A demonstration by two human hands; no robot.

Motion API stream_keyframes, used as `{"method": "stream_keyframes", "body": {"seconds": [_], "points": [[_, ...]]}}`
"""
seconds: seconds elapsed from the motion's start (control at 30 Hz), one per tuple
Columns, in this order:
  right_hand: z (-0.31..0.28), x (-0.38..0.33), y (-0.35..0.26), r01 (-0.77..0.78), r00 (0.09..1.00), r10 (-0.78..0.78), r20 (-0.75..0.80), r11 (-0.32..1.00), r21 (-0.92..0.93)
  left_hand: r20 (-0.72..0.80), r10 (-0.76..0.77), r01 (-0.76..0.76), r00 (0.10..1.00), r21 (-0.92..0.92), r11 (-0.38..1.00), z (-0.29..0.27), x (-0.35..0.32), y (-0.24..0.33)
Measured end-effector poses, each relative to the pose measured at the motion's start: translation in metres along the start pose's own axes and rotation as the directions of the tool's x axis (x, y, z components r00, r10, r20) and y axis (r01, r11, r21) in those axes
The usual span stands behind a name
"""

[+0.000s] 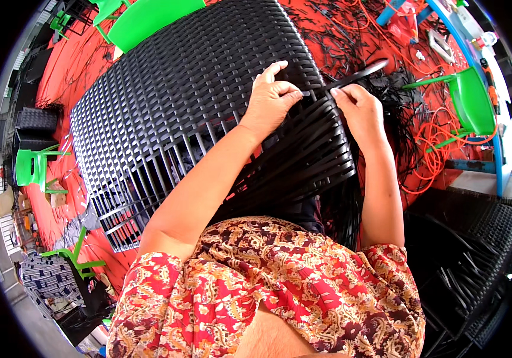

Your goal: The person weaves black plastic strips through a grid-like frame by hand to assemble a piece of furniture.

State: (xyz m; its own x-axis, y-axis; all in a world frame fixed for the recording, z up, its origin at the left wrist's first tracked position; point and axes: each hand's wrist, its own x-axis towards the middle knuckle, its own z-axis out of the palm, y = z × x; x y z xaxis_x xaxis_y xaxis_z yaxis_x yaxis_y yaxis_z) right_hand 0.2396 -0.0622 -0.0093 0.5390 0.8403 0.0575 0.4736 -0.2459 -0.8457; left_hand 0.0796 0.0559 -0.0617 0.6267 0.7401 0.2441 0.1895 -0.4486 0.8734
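Observation:
A large black woven rattan panel (172, 101) lies in front of me, its lower edge unfinished with loose vertical strips. My left hand (271, 98) rests on the weave near its right side, fingers pinching a black strip. My right hand (357, 107) grips the same long black strip (360, 74), which sticks up and to the right. Loose black strips (303, 161) fan out below both hands across my lap.
Green plastic chairs stand at the top (142, 21), right (470, 98) and left (32, 167). Orange cord (441, 149) and black strip scraps litter the red floor covering. Another black woven panel (476, 238) lies at the lower right. Stacked black frames sit at the far left.

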Motion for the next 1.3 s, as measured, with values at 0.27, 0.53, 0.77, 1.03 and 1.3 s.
{"method": "stream_keyframes", "body": {"seconds": [0.27,0.53,0.77,1.03,1.3], "points": [[0.031,0.018,0.005,0.487,0.858,-0.452,0.244,0.867,-0.108,0.035,0.019,-0.019,0.999,0.002,1.0,-0.016,-0.02,0.004],[0.033,0.029,0.003,0.52,0.847,-0.426,0.317,0.788,-0.33,0.116,0.016,-0.095,0.993,0.73,0.677,0.001,-0.025,0.011],[0.04,0.03,0.007,0.539,0.838,-0.471,0.274,0.792,-0.287,-0.014,0.011,-0.004,1.0,0.418,0.908,-0.001,-0.016,-0.004],[0.055,0.022,-0.003,0.49,0.833,-0.421,0.359,0.863,-0.123,-0.044,-0.023,0.031,0.999,0.2,0.979,-0.038,-0.043,-0.003],[0.074,0.02,-0.012,0.553,0.813,-0.403,0.42,0.76,-0.342,-0.034,-0.05,0.06,0.998,0.65,0.758,-0.028,-0.047,-0.008]]}}
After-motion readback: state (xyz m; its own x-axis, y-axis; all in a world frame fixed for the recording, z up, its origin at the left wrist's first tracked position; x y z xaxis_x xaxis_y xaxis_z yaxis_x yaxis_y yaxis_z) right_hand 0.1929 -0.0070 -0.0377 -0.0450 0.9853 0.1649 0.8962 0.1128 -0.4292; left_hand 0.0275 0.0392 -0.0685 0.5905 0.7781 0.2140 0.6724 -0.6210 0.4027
